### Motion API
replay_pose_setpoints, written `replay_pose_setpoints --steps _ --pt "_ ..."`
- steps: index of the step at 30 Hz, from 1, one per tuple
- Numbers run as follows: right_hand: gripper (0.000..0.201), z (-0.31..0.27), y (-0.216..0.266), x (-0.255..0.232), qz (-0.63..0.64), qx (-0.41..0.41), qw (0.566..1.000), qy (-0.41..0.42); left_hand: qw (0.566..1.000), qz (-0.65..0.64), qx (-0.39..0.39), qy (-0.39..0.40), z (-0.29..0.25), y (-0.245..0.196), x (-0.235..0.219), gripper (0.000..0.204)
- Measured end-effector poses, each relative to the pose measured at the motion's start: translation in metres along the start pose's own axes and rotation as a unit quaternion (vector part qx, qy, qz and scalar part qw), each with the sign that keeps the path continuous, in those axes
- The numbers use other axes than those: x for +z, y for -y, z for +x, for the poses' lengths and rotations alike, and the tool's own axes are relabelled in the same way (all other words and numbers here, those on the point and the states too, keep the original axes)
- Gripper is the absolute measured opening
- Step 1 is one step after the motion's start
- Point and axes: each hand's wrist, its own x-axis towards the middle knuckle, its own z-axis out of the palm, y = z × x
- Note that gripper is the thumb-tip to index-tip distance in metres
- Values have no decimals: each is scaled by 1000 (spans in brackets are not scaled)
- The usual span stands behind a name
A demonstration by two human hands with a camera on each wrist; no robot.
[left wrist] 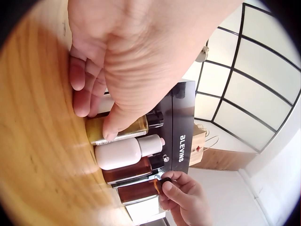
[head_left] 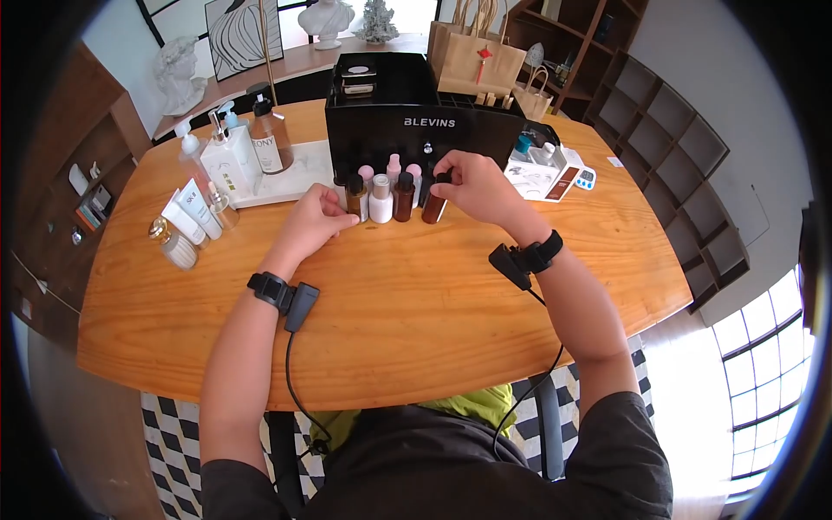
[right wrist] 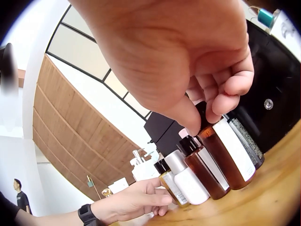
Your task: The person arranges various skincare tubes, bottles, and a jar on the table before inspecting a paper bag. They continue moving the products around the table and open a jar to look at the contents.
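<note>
In the head view several small bottles stand in a row before a black organizer box [head_left: 390, 139]. My left hand [head_left: 310, 224] is low at the row's left end. Its thumb lies across the front of a yellowish bottle [left wrist: 135, 127] with a black cap, its fingers at the side near the table. My right hand [head_left: 481, 191] pinches the dark cap of a brown bottle [right wrist: 226, 153] with a white label, at the right end. Between the hands stand a white bottle [head_left: 380, 208] and another brown bottle [head_left: 403, 204]. Pink-topped bottles [head_left: 394, 165] show behind them.
A white tray [head_left: 299, 178] bears pump bottles at the left. Two tubes [head_left: 192, 215] and a gold-capped jar [head_left: 173, 247] are nearer. A white box [head_left: 537, 178] and a small timer [head_left: 586, 178] sit at the right. Paper bags [head_left: 477, 61] stand behind the organizer.
</note>
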Motion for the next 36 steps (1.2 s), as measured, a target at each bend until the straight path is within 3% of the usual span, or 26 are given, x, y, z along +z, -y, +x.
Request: replay_pose_setpoints --steps 2,4,7,11,14,16,17,20,23,33,36 --pt "30 3 -2 8 1 -3 1000 0 1000 -18 0 5 0 0 0 54" --pt "30 5 -3 17 -22 -62 997 -43 1000 -25 -4 1 -1 1 1 53" --pt "29 6 -2 25 -10 -80 996 -38 999 -38 -4 -5 0 3 2 54" --pt "28 -1 -1 23 23 -45 998 -39 999 -42 -13 -12 0 4 1 59" --pt "28 -10 -8 27 41 -14 996 -84 1000 -22 -6 -13 1 3 2 64" --pt "26 -17 -12 31 56 27 998 -12 1000 -9 -10 -14 2 0 3 65" --pt "26 -19 -15 36 57 28 998 -16 1000 4 -15 -19 3 -2 3 66" --pt "28 -22 -17 45 80 26 992 91 999 8 -25 -24 2 -4 3 68" --pt "34 -19 -17 49 116 35 985 126 1000 7 -14 -25 0 -6 3 69" --pt "34 -24 -20 47 122 -29 988 87 1000 10 -3 -16 8 5 7 70" --pt "31 -28 -16 39 165 22 973 161 1000 16 4 -16 7 6 5 71"
